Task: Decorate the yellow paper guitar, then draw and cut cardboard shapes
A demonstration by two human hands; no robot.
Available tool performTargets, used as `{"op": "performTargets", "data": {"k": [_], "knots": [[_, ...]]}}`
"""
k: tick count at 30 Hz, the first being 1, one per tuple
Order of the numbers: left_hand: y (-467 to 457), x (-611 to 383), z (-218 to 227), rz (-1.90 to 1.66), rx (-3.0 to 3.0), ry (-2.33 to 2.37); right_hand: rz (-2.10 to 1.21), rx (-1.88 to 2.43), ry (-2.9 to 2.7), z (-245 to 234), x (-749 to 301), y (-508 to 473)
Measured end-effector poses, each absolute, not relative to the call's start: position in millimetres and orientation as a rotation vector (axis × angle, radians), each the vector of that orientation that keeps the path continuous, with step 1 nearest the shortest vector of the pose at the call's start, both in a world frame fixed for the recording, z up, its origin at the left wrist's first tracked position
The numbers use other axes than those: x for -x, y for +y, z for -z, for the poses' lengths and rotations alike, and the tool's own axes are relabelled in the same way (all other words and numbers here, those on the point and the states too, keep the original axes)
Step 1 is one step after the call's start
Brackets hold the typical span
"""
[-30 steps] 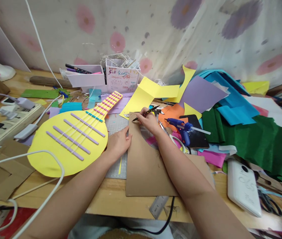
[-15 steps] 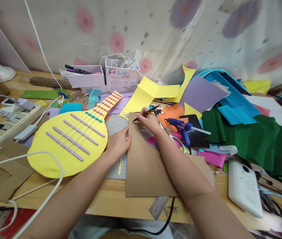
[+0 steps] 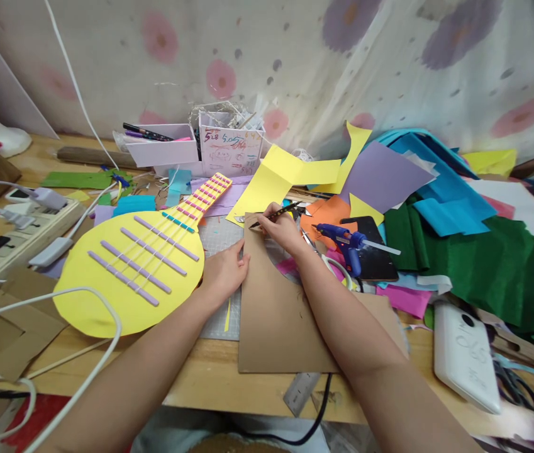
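One cluttered counter (image 3: 205,380) runs across the frame. The yellow lute (image 3: 125,277) lies left of centre, its neck slanting toward the upper right. Beside it, at lower centre, is the cardboard (image 3: 276,327), its long straight left edge running up and down the frame. The left hand (image 3: 226,269) rests at that edge, fingers loosely curled — whether it pinches the sheet I cannot tell. The right hand (image 3: 280,229) is nearer the sheet's upper left corner, its forearm (image 3: 365,340) slanting over the cardboard from the lower right, fingers closed around the pen (image 3: 291,207) — its tip toward the lower left, at the narrow strip there.
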State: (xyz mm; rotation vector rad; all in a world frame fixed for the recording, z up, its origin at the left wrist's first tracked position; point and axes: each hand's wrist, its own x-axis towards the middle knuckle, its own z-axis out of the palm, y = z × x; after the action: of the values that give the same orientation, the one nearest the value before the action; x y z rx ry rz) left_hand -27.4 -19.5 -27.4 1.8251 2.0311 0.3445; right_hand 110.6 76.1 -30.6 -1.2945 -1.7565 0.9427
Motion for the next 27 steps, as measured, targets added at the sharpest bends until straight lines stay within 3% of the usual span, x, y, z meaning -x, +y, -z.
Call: {"op": "performTargets", "data": {"k": [7,15,22,27], "knots": [[-19,29,25,-0.429,-1.785,1.998,-1.068,1.245,-1.53,30,-113,82],[-18,31,33,-0.776,-1.515,1.828,-0.479,1.691,-2.027,8,-108,47],[-21,30,41,-1.09,-1.392,1.728,-0.391,1.75,-2.093,7,-99,-2],[-26,29,23,-1.533,-1.281,1.546,-0.433,1.775,-2.166,16,-82,-26]]}}
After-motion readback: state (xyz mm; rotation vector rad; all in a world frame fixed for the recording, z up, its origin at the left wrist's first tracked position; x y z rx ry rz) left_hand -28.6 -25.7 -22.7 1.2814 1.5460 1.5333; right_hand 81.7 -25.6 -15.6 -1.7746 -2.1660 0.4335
